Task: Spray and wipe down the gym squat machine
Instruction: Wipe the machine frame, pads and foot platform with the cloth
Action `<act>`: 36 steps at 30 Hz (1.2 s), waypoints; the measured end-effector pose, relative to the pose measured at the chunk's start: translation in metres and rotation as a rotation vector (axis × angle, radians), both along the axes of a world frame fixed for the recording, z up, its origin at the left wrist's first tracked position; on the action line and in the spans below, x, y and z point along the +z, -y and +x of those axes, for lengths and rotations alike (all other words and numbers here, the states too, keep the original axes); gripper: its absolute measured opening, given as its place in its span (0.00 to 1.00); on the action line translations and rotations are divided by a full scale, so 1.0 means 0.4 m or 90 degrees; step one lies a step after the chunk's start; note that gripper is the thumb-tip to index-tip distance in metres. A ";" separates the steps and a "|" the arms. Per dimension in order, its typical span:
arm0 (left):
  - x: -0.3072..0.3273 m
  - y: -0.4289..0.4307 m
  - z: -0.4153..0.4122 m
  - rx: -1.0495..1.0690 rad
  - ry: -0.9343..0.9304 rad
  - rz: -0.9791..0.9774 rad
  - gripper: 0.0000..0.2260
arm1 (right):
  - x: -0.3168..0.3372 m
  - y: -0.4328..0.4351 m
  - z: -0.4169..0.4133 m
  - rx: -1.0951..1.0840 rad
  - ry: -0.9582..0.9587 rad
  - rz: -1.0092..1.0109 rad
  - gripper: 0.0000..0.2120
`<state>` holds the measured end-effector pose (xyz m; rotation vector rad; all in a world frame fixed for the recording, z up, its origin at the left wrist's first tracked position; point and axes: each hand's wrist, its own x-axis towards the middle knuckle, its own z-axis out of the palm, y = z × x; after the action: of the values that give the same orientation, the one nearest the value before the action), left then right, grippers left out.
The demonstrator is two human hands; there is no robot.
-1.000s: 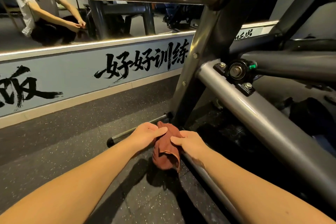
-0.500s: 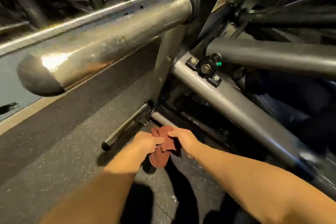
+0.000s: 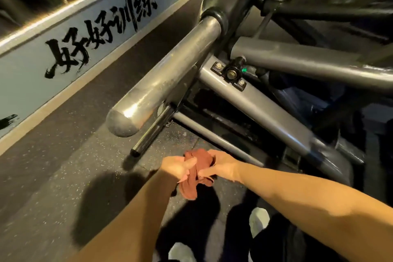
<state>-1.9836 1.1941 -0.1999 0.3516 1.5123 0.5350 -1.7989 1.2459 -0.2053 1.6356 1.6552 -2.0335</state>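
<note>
A crumpled rust-red cloth (image 3: pixel 192 178) hangs between both hands above the floor. My left hand (image 3: pixel 177 166) grips its left side and my right hand (image 3: pixel 221 165) pinches its right side. The grey steel squat machine frame (image 3: pixel 261 110) fills the upper right. A thick shiny plate-loading bar (image 3: pixel 165 78) juts from it toward me, its rounded end above and left of the hands. A thin dark peg (image 3: pixel 153 132) sticks out low, just beyond the cloth. No spray bottle is in view.
Speckled dark rubber floor (image 3: pixel 63 155) lies on the left. A low pale wall panel with black brush lettering (image 3: pixel 95 34) runs along the far left under a mirror. White shoe toes (image 3: pixel 258 220) show near the bottom edge. A bolted pivot bracket (image 3: pixel 230 75) sits on the slanted tube.
Both hands have drawn the cloth back from the frame's low joint toward me, off the machine. The view has risen and tilted down, so the thick bar now lies below eye level.
</note>
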 end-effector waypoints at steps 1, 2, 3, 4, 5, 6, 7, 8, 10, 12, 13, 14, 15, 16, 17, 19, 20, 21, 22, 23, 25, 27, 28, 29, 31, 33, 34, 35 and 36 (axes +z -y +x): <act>0.025 0.009 -0.002 -0.008 0.014 -0.015 0.07 | 0.018 0.005 -0.005 0.000 0.024 0.014 0.17; 0.054 0.014 -0.012 -0.004 0.018 -0.028 0.06 | 0.035 0.014 -0.012 -0.008 0.046 0.028 0.16; 0.086 0.027 -0.023 0.002 0.031 -0.035 0.09 | 0.051 0.022 -0.015 -0.028 0.069 0.041 0.16; 0.095 0.042 -0.033 0.001 0.038 -0.034 0.23 | 0.075 0.031 -0.018 -0.054 0.087 0.043 0.15; 0.111 0.060 -0.038 -0.009 0.037 -0.039 0.39 | 0.102 0.040 -0.016 -0.080 0.094 0.026 0.14; 0.135 0.080 -0.041 0.006 0.074 -0.044 0.46 | 0.142 0.051 -0.018 -0.094 0.083 -0.013 0.14; 0.180 0.095 -0.038 0.037 0.100 -0.048 0.44 | 0.189 0.063 -0.021 -0.099 0.058 -0.076 0.15; 0.225 0.108 -0.036 0.049 0.094 -0.053 0.37 | 0.233 0.074 -0.025 -0.081 0.041 -0.127 0.21; 0.299 0.134 -0.041 0.049 0.061 -0.041 0.30 | 0.324 0.105 -0.034 0.031 0.066 -0.119 0.40; 0.373 0.156 -0.046 0.055 0.049 -0.032 0.29 | 0.406 0.146 -0.052 0.109 0.083 -0.058 0.44; 0.403 0.168 -0.050 0.051 0.042 -0.031 0.30 | 0.446 0.164 -0.060 0.111 0.087 -0.021 0.42; 0.450 0.177 -0.054 0.044 0.046 -0.030 0.31 | 0.481 0.177 -0.065 0.106 0.089 0.016 0.38; 0.491 0.185 -0.062 0.045 0.051 -0.026 0.32 | 0.515 0.185 -0.066 0.094 0.095 0.050 0.34; 0.535 0.194 -0.068 0.041 0.048 -0.024 0.32 | 0.547 0.188 -0.064 0.082 0.100 0.065 0.30; 0.571 0.203 -0.075 0.038 0.047 -0.019 0.31 | 0.581 0.189 -0.061 0.067 0.102 0.069 0.26; 0.631 0.221 -0.080 0.024 0.037 -0.017 0.24 | 0.643 0.191 -0.051 0.043 0.114 0.083 0.19; 0.664 0.230 -0.080 0.017 0.029 -0.017 0.16 | 0.668 0.189 -0.045 0.031 0.124 0.099 0.17; 0.691 0.236 -0.078 0.011 0.020 -0.009 0.11 | 0.695 0.185 -0.042 0.016 0.130 0.114 0.16; 0.729 0.236 -0.072 0.010 0.010 0.000 0.07 | 0.721 0.177 -0.041 -0.005 0.129 0.122 0.15; 0.751 0.233 -0.069 0.008 -0.004 0.022 0.04 | 0.751 0.168 -0.041 -0.027 0.125 0.125 0.15; 0.790 0.222 -0.059 0.004 -0.024 0.079 0.04 | 0.801 0.150 -0.041 -0.055 0.127 0.146 0.16; 0.825 0.201 -0.053 -0.012 -0.056 0.123 0.05 | 0.825 0.129 -0.050 -0.100 0.110 0.131 0.14; 0.840 0.186 -0.052 -0.016 -0.069 0.142 0.05 | 0.838 0.122 -0.054 -0.154 0.091 0.126 0.12; 0.850 0.169 -0.052 -0.014 -0.083 0.159 0.06 | 0.852 0.114 -0.061 -0.203 0.057 0.120 0.09; 0.872 0.130 -0.059 0.003 -0.123 0.174 0.09 | 0.870 0.107 -0.066 -0.261 -0.051 0.056 0.09; 0.881 0.098 -0.069 -0.008 -0.164 0.182 0.11 | 0.873 0.092 -0.063 -0.207 -0.060 0.065 0.14; 0.888 0.082 -0.075 -0.026 -0.171 0.190 0.12 | 0.870 0.081 -0.060 -0.145 -0.016 0.113 0.17; 0.895 0.067 -0.084 -0.043 -0.173 0.201 0.12 | 0.865 0.067 -0.064 -0.114 0.022 0.161 0.18; 0.898 0.047 -0.091 -0.051 -0.170 0.215 0.11 | 0.863 0.048 -0.071 -0.115 0.041 0.191 0.16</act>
<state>-2.0200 1.1754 0.1594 0.7678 1.6557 0.7031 -1.8273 1.2267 0.1400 1.9884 1.9312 -1.8519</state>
